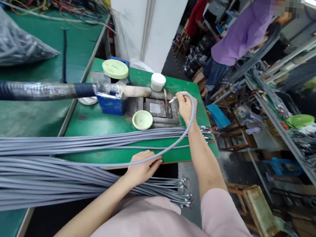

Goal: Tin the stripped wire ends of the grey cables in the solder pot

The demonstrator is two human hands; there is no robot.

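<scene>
My right hand (186, 105) is closed around a grey cable (190, 116) close to its end. The stripped end with thin coloured wires points left, over a square metal pot (155, 108) with a shiny patch in its top. From that grip the cable loops down and left across my left hand (142, 167), which rests at the table's front edge. The left fingers lie forward with the thumb apart; the cable runs over them and they do not wrap round it. A bundle of grey cables (110, 137) lies between the pot and my left hand.
A pale green bowl (142, 120) and a white lidded tub (158, 82) stand by the pot. A ribbed hose (35, 90) ends beside it, on a blue block (109, 104). More grey cables (39, 181) lie at front left. A person in purple (239, 30) works behind a rack.
</scene>
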